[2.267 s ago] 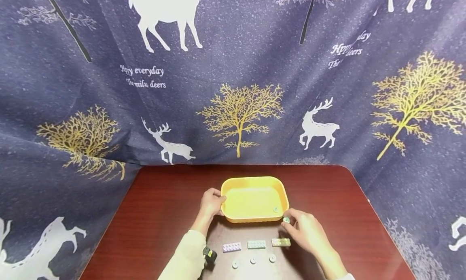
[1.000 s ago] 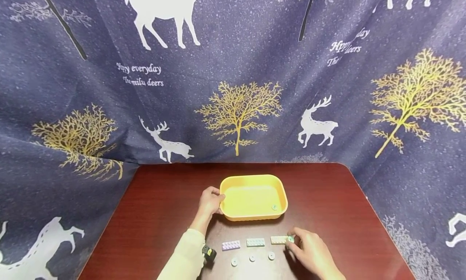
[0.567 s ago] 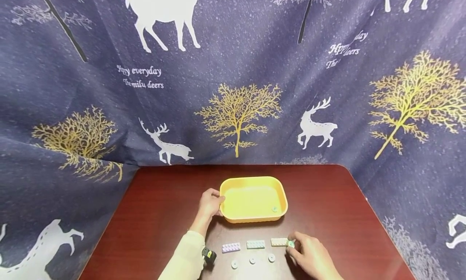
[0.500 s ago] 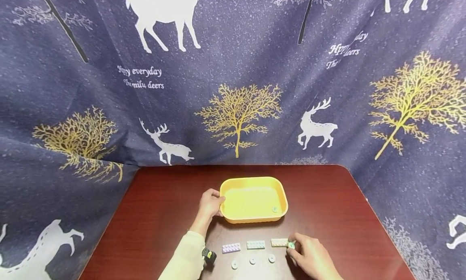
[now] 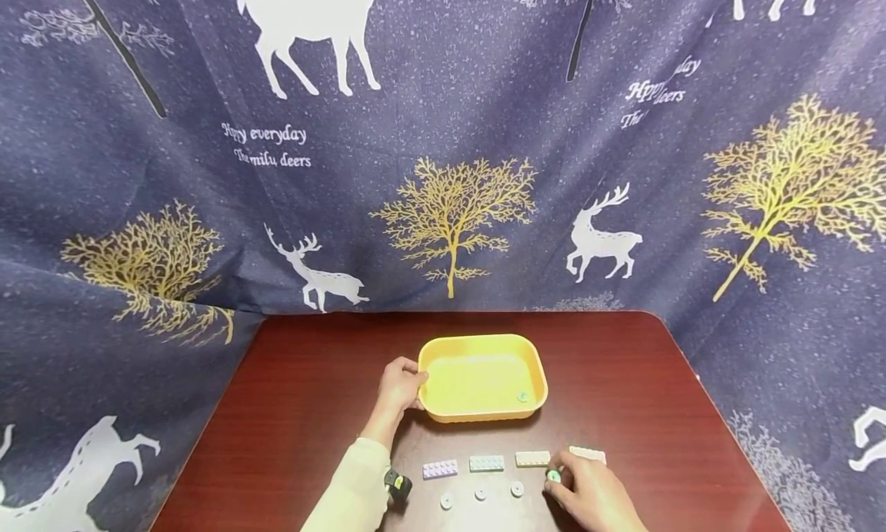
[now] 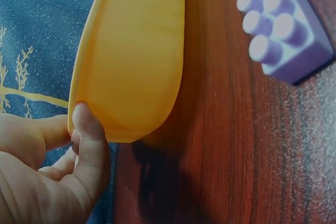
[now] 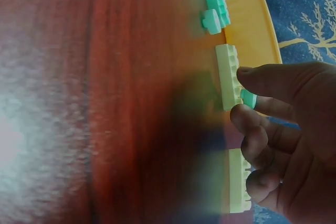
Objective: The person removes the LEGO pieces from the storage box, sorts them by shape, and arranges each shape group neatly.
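My left hand [image 5: 400, 386] grips the left end of a yellow tray [image 5: 477, 418], thumb over the rim in the left wrist view. A small round green piece [image 5: 523, 397] lies inside the tray, near its front right corner. My right hand [image 5: 590, 490], low over the table, pinches another round green piece [image 7: 248, 98] between thumb and finger. Just left of its fingertips is a pale yellow toy brick [image 5: 532, 459]. A fourth pale brick [image 5: 587, 454] shows behind the hand. Farther left lie a mint brick [image 5: 487, 463] and a purple brick [image 5: 440, 469].
In front of the bricks, three small round pieces form a row: a left one [image 5: 446, 501], a middle one [image 5: 481, 494] and a right one [image 5: 517, 489]. The dark red table [image 5: 311, 378] meets a blue patterned curtain [image 5: 443, 132] at its far edge.
My right hand has come from the tray's front right corner down toward the near side, still with the green piece. Just now it shifted nearer, uncovering the fourth brick. The left hand has stayed put.
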Available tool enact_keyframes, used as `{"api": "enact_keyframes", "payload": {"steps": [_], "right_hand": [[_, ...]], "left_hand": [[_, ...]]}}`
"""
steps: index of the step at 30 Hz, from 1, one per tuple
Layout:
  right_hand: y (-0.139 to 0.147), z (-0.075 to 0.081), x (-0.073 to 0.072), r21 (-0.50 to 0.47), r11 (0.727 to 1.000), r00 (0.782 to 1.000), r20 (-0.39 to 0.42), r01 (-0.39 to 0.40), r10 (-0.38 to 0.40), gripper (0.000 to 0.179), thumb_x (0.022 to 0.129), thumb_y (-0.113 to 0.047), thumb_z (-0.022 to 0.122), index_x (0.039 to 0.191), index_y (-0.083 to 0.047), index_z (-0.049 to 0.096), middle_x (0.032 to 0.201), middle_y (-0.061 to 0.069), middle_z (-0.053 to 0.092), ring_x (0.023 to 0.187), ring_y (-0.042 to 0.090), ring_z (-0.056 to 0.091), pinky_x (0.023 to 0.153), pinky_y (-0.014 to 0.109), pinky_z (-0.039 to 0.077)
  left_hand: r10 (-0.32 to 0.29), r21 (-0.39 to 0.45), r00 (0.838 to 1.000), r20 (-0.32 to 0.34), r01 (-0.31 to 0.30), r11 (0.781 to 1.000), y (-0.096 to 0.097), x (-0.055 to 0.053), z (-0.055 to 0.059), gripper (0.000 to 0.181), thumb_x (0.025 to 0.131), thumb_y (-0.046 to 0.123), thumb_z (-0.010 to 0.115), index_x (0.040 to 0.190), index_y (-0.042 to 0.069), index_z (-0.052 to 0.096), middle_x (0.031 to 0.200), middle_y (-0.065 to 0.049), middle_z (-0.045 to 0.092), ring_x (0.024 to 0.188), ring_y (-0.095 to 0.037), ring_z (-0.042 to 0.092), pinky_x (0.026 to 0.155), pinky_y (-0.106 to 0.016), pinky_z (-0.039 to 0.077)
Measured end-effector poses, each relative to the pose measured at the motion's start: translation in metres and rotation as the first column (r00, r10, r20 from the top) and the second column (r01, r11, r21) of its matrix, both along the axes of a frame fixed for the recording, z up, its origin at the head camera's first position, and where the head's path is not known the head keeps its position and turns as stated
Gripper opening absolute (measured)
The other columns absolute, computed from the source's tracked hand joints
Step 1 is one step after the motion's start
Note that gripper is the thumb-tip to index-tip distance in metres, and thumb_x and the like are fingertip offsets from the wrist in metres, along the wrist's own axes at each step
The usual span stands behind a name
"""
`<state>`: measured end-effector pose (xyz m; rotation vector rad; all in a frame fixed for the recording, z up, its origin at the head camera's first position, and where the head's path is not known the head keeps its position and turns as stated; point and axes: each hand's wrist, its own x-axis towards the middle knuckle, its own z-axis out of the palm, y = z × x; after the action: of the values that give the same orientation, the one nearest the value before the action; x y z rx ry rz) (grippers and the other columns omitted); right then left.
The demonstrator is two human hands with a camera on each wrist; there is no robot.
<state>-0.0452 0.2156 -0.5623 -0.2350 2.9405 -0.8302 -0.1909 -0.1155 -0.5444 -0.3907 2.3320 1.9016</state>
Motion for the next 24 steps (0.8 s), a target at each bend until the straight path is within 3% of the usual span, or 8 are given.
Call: {"api": "enact_keyframes", "payload": {"steps": [6,24], "right_hand": [[0.003,-0.005,0.002,-0.012,1.0,0.999,0.031,-0.022,0.023,0.019,0.081,-0.028,0.082,0.088,-0.028,0.065,0.063,-0.019,0.049,0.055,-0.003,0.042,0.047,0.019,0.035],[0.002,-0.013,0.003,-0.034,0.999,0.999,0.001,-0.04,0.04,0.02,0.08,-0.025,0.084,0.088,-0.028,0.065,0.062,-0.02,0.048,0.055,-0.004,0.042,0.048,0.019,0.035]], "left_hand": [[-0.001,0.009,1.0,0.0,0.001,1.0,0.001,0.001,0.0,0.024,0.093,0.002,0.068,0.111,-0.009,0.059,0.09,-0.022,0.064,0.054,-0.026,0.066,0.042,-0.031,0.06],[-0.003,0.024,1.0,-0.003,0.003,1.0,-0.001,0.0,-0.001,0.024,0.092,0.001,0.068,0.111,-0.009,0.058,0.089,-0.019,0.063,0.056,-0.025,0.066,0.041,-0.029,0.059]]}}
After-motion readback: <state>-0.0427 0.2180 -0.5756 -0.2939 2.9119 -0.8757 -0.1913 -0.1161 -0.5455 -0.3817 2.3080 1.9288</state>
